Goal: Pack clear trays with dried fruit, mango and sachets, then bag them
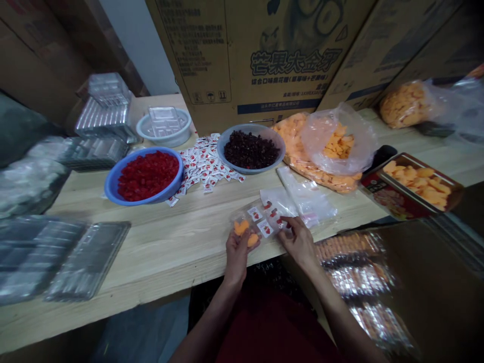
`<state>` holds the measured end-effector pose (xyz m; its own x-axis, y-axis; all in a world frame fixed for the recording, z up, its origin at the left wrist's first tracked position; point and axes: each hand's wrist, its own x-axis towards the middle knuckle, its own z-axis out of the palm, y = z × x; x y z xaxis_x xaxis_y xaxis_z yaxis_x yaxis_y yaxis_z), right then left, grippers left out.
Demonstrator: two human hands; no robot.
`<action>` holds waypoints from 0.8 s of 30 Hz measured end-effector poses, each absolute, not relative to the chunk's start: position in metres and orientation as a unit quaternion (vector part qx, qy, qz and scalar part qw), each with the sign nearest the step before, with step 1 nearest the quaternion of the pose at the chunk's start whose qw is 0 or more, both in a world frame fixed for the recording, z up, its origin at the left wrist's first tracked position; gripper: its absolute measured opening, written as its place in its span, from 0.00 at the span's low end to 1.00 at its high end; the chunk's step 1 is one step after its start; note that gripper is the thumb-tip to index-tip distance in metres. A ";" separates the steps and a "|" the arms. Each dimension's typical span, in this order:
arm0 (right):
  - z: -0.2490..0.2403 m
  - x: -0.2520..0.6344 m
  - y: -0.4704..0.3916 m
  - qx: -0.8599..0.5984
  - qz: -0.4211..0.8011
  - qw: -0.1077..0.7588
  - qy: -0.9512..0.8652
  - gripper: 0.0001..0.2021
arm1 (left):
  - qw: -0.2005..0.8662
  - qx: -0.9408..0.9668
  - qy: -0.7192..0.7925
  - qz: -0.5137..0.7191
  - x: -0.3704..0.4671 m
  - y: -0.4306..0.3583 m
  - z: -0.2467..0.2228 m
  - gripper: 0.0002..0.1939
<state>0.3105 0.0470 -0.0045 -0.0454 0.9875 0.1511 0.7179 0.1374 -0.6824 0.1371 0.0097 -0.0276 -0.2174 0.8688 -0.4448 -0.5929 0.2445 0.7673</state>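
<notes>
A clear plastic tray (260,218) is held at its left end by my left hand (238,250), fingers closed on the rim. Orange candies (241,228) lie in its left compartments. Small white sachets with a red print (265,228) sit in the middle ones. Dark red candies (274,212) show at the right end. My right hand (299,241) is over that end, thumb and forefinger close together around a red candy (280,220). Part of the tray's right edge is hidden by these fingers. Flat clear plastic bags (304,194) lie just beyond the tray.
A blue bowl of red candies (109,184), a heap of sachets (206,161) and a bowl of dark candies (223,159) stand behind. Orange candies fill a bag (321,176) and a tin (454,194). Empty trays (91,262) are stacked left; a carton of packed trays (363,277) stands right.
</notes>
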 end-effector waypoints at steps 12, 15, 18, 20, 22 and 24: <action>-0.015 0.284 0.134 -0.633 0.060 0.109 -0.764 0.05 | 0.592 0.198 0.534 0.571 0.136 0.013 -0.036 0.23; -0.017 0.280 0.138 -0.621 0.058 0.123 -0.772 0.06 | 0.570 0.249 0.549 0.558 0.134 0.013 -0.037 0.20; -0.018 0.269 0.131 -0.591 0.069 0.162 -0.787 0.06 | 0.569 0.254 0.543 0.563 0.135 0.015 -0.035 0.21; -0.018 0.259 0.122 -0.572 0.084 0.188 -0.794 0.08 | 0.573 0.228 0.538 0.575 0.136 0.014 -0.034 0.21; -0.018 0.254 0.113 -0.559 0.102 0.210 -0.796 0.09 | 0.578 0.203 0.530 0.586 0.138 0.012 -0.034 0.21; -0.017 0.256 0.102 -0.551 0.113 0.223 -0.796 0.07 | 0.588 0.178 0.521 0.593 0.139 0.007 -0.035 0.22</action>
